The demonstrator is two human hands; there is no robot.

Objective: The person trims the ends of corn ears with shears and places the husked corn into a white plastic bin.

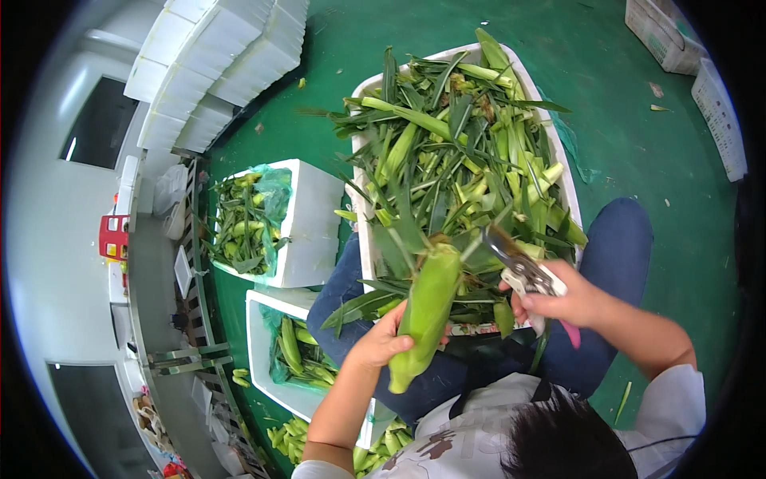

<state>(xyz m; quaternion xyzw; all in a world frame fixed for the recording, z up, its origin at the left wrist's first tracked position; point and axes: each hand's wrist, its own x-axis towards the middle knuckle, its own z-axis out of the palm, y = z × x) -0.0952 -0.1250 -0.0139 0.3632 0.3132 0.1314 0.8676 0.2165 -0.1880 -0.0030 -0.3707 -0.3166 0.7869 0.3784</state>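
My left hand (pixel 386 341) grips an ear of corn in its green husk (pixel 428 305), its narrow end pointing toward me. Leaves at the corn's far end look blurred. In my right hand (pixel 562 299) is a pair of pruning shears (pixel 526 269) with pale and pink handles, its dark blades pointing toward the corn and apart from it. Whether the blades are parted is hard to tell. Between my knees stands a large white tub (pixel 568 179), heaped with cut corn leaves and husks (pixel 449 138).
At the left, a white foam box (pixel 317 221) holds leafy corn in green plastic. A second foam box (pixel 263 365) holds husked-in ears, with loose ears (pixel 293 440) beside it. Stacked foam boxes (pixel 221 48), a metal rack (pixel 197 251) and white crates (pixel 718 114) stand farther out.
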